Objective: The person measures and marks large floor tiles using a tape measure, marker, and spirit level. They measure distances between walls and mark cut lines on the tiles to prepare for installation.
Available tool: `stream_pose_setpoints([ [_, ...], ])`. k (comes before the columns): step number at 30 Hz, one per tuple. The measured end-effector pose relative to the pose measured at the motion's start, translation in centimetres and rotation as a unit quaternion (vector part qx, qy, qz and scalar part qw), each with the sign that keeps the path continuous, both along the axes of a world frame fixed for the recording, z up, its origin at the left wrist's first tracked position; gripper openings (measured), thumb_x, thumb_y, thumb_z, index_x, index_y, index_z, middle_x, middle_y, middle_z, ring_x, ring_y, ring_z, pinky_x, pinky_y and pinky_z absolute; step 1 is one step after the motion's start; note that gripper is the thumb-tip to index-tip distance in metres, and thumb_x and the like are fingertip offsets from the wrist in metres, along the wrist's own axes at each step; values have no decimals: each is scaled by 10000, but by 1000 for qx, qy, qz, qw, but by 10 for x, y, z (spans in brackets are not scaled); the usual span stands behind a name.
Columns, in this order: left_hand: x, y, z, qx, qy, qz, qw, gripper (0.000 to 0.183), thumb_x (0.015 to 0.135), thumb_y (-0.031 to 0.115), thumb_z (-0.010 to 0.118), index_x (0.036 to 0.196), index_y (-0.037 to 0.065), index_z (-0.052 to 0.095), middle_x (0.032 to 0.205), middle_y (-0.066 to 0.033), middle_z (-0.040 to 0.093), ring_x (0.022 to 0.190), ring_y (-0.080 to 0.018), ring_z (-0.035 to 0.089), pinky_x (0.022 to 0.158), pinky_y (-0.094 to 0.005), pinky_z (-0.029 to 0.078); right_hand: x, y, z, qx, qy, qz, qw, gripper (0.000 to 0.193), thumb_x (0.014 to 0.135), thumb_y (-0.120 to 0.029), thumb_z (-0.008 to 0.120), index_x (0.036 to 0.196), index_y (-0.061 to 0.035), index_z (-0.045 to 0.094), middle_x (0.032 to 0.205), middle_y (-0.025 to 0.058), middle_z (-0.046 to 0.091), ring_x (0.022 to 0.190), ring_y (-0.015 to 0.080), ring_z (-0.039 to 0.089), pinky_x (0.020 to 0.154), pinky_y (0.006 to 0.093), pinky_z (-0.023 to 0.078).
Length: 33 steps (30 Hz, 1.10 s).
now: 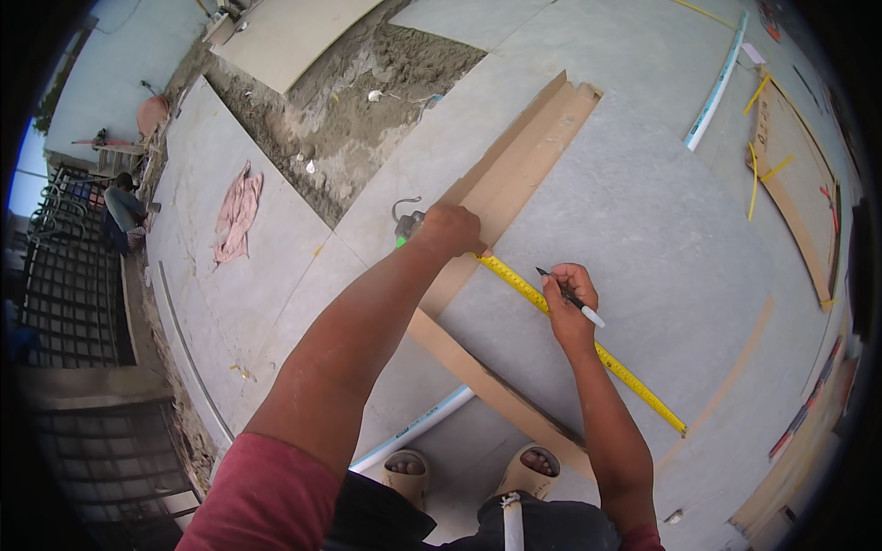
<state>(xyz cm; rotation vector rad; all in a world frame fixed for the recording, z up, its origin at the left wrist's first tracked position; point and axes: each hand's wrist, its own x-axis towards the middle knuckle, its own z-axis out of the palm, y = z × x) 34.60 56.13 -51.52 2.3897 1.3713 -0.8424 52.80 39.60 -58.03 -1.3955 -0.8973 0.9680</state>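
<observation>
My left hand point(450, 230) is closed around a tape measure, whose grey-and-green case point(407, 227) partly shows beside the fingers. Its yellow blade point(634, 375) runs out slantwise to the lower right, across a large grey tile point(661, 220). My right hand point(573, 298) pinches a black-and-white marker point(584, 309), dark tip toward the upper left, just above the blade. Brown cardboard point(528, 151) lies along the tile's left side, passing under my left hand. Another cardboard strip point(487, 372) follows the tile's near edge. My palm hides most of the case.
White pipes point(717, 87) lie at the upper right and near my feet point(404, 468). Bare rough mortar point(358, 101) shows between laid tiles. A pink cloth point(239, 213) rests on the left tiles. Strapped cardboard point(795, 184) stands at right. Another person point(124, 211) crouches far left.
</observation>
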Motion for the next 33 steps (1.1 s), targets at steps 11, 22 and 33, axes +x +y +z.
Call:
stream_pose_setpoints([
  [11,2,-3,-1,10,2,7,1000,551,805,628,704,830,81,767,737,-80,709,793,-260,726,724,-392,566,-31,34,-7,13,-65,96,993,50,876,-20,674,893,-8,628,713,41,643,648,66,577,605,256,488],
  [22,10,-3,4,-6,42,24,999,508,809,640,705,901,147,789,746,14,723,856,-173,731,768,-336,552,-31,32,0,-11,-61,78,995,74,892,-39,677,867,-5,616,689,26,608,614,75,538,573,266,461],
  [33,5,-2,8,-35,37,17,999,598,846,671,646,839,85,766,706,-61,692,777,-249,716,690,-403,555,112,-115,35,-217,-365,167,890,192,883,-138,720,964,-45,573,802,118,662,752,260,660,693,387,512],
])
